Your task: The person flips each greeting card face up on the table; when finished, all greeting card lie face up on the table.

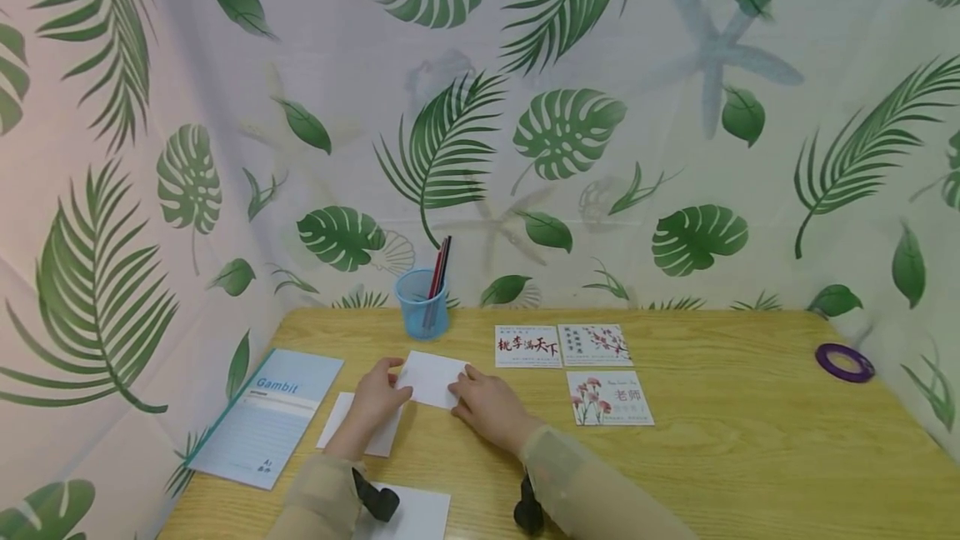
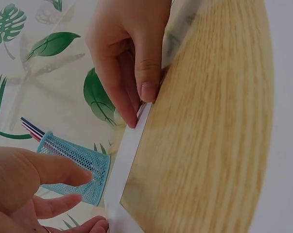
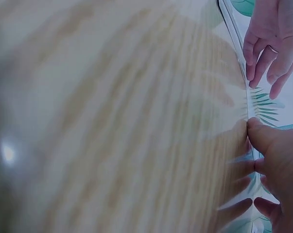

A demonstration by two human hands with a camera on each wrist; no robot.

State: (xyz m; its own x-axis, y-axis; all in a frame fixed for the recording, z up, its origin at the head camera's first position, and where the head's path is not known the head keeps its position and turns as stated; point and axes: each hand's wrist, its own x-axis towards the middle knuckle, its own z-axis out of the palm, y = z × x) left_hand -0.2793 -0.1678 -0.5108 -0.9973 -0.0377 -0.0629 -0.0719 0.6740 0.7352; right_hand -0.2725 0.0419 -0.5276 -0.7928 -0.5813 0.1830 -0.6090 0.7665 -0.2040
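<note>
A small blank white card point(image 1: 433, 379) lies between my two hands near the middle of the table. My right hand point(image 1: 491, 408) pinches its right edge between thumb and fingers; the left wrist view shows this pinch point(image 2: 141, 104) close up. My left hand point(image 1: 377, 402) is at the card's left edge, fingers loose and thumb apart from them. That same left hand point(image 3: 272, 48) wears a ring and has fairly straight fingers in the right wrist view. Another white card point(image 1: 381, 440) lies partly under the left wrist, and a white sheet point(image 1: 420, 515) is partly hidden by the left sleeve.
Behind the hands stands a blue mesh pen cup point(image 1: 420, 315) with several pencils. Three printed cards, including a flower card point(image 1: 611, 398), lie to the right. A light blue notebook point(image 1: 266, 419) lies at the left. A purple tape roll point(image 1: 845, 362) sits at the far right.
</note>
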